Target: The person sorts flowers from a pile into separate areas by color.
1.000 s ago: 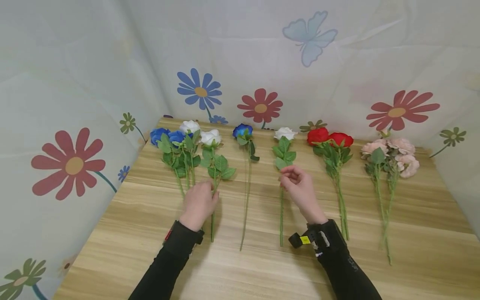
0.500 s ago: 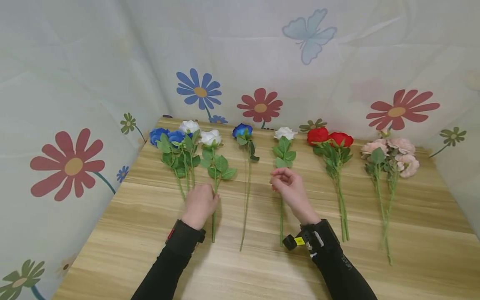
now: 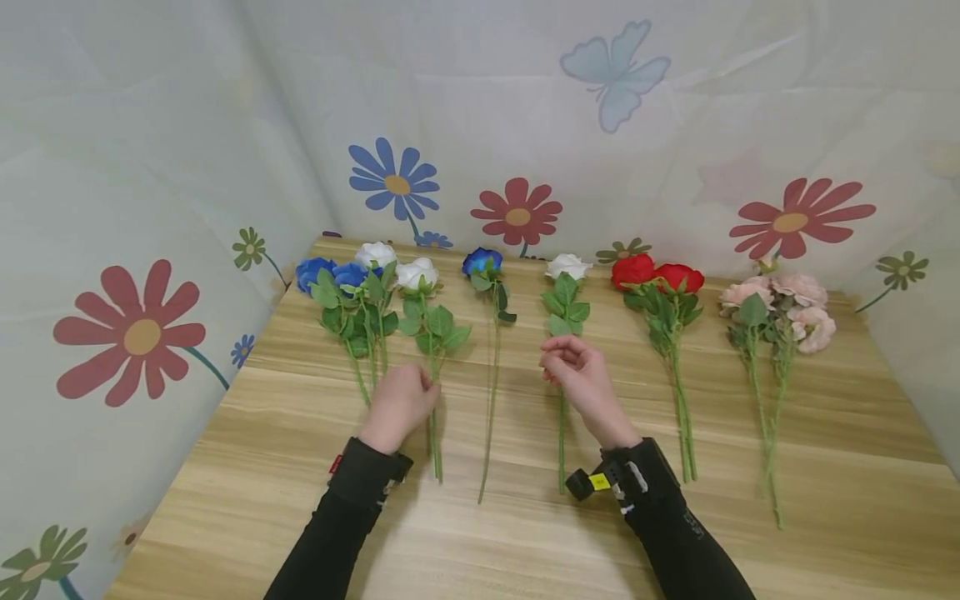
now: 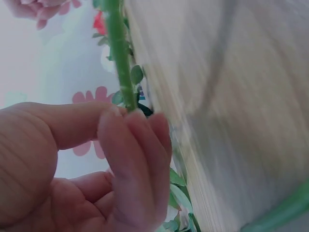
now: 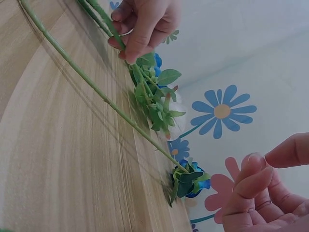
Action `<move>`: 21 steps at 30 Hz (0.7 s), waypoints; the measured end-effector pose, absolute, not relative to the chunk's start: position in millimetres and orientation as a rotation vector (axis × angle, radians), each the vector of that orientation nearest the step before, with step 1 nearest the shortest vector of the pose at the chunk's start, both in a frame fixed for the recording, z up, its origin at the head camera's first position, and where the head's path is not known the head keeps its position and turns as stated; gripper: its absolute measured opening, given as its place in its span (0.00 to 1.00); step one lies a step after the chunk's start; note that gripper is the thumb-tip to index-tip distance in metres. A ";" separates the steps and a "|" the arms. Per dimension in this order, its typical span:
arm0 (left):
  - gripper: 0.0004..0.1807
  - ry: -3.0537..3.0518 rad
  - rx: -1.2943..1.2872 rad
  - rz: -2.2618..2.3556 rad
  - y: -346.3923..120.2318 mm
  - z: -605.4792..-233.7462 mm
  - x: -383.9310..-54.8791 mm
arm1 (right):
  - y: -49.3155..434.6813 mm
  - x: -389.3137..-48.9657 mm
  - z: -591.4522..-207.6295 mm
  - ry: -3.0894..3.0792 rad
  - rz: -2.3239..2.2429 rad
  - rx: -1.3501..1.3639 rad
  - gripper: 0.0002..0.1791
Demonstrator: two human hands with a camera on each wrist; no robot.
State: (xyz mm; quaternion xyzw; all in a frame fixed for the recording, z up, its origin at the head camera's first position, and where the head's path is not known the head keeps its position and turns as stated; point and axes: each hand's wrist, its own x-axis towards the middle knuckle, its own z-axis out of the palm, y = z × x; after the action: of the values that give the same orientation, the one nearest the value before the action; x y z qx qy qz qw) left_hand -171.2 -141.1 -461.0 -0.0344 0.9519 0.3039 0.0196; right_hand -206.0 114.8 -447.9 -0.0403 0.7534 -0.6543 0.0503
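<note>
In the head view, my left hand (image 3: 397, 405) pinches the green stem of an artificial white rose (image 3: 417, 273), below its leaves. The left wrist view shows the stem (image 4: 119, 53) between thumb and fingertips. Another white rose (image 3: 376, 254) and blue roses (image 3: 315, 273) lie just left of it. My right hand (image 3: 587, 385) hovers over the stem of a separate white rose (image 3: 568, 267), its fingers loosely bent and holding nothing. Between the hands lies a single blue rose (image 3: 482, 262), which also shows in the right wrist view.
Red roses (image 3: 658, 274) lie right of the right hand, and pale pink flowers (image 3: 798, 304) farther right. All rest on a wood-grain table (image 3: 480, 550). A white curtain (image 3: 465, 100) printed with flowers and a butterfly stands behind and at the sides.
My right hand has shifted slightly left and then stayed still. The lower end of the stem at my left hand has swung a little right, and a second stem end now shows beside it.
</note>
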 end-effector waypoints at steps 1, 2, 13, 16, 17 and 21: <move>0.15 2.932 -0.112 0.979 -141.5 -460.5 -171.8 | 114.9 -206.2 -448.3 2.293 -1.993 -0.125 0.11; 0.14 2.907 -0.116 1.018 -141.9 -460.0 -172.5 | 115.0 -206.2 -448.4 2.291 -1.993 -0.124 0.11; 0.13 2.647 -0.112 1.298 -145.7 -464.4 -178.0 | 114.5 -205.8 -449.9 2.272 -1.995 -0.138 0.09; 0.13 2.628 -0.101 1.306 -145.8 -466.6 -179.4 | 114.1 -205.5 -449.9 2.264 -2.000 -0.137 0.10; 0.12 2.624 -0.099 1.307 -145.8 -467.0 -179.7 | 114.1 -205.5 -449.9 2.260 -2.003 -0.134 0.10; 0.12 2.625 -0.096 1.339 -144.7 -466.5 -181.0 | 114.2 -206.1 -450.8 2.258 -1.999 -0.134 0.12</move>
State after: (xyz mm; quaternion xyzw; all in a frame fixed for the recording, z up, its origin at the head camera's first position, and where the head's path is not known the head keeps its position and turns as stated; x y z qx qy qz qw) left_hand -181.0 -144.7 -466.5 -0.0323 0.8863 0.4519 0.0965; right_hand -206.1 114.2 -450.8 -0.0442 0.7466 -0.6609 0.0614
